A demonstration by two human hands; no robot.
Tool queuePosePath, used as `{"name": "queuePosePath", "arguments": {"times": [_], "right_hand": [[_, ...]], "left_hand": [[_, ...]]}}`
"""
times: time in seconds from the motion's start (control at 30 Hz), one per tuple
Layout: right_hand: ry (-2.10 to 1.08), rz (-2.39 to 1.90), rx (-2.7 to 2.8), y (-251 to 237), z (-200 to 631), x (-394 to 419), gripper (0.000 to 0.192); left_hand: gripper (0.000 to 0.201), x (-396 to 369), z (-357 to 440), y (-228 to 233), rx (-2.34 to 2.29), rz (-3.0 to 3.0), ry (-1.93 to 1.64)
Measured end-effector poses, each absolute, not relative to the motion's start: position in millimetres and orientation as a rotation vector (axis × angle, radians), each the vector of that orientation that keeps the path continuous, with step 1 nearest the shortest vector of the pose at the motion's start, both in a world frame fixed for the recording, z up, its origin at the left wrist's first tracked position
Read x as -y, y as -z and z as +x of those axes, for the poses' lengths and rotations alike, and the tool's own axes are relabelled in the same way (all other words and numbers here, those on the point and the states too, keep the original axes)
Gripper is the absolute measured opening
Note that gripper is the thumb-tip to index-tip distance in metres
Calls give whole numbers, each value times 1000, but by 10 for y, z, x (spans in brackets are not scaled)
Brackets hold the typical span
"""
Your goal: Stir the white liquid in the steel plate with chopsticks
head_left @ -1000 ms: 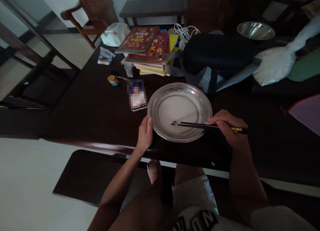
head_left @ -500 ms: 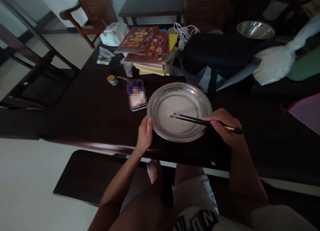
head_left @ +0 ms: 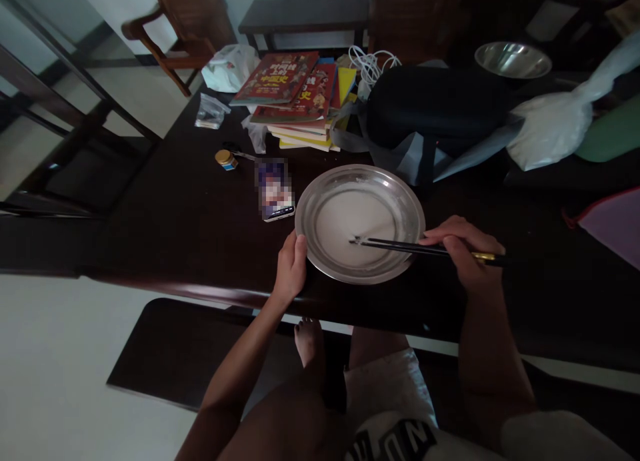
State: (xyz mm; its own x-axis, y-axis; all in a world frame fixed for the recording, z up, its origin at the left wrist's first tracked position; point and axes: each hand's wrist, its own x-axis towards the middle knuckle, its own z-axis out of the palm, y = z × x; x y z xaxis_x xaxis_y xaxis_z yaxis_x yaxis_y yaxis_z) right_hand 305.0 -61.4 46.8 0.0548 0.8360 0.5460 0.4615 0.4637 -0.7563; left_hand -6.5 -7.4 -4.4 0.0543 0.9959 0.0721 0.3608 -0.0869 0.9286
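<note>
A lived-in home dining room: a dark wooden table (head_left: 165,228) flanked by wooden chairs (head_left: 185,21) and a bench (head_left: 305,14), cluttered with stacked books (head_left: 295,94), a phone (head_left: 275,189), plastic bags (head_left: 550,128), a charging cable (head_left: 370,64) and a steel bowl (head_left: 513,60).

Silver plate (head_left: 320,194); black chopsticks (head_left: 400,246), gold ends; red-covered books (head_left: 290,81); dark brown table (head_left: 175,228).

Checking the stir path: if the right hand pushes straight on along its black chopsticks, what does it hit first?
The right hand points its black chopsticks left across the round steel plate. Past the pale batter, they would likely meet the plate's left rim, where the left hand grips; depth is uncertain.
</note>
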Motion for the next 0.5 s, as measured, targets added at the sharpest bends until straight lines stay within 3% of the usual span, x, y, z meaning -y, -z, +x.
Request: {"name": "queuePosePath", "arguments": {"times": [0.5], "right_hand": [[-506, -1163, 1626, -452, 3047, 624, 21]], "left_hand": [[65, 75, -67, 40, -1419, 1567, -1031]]}}
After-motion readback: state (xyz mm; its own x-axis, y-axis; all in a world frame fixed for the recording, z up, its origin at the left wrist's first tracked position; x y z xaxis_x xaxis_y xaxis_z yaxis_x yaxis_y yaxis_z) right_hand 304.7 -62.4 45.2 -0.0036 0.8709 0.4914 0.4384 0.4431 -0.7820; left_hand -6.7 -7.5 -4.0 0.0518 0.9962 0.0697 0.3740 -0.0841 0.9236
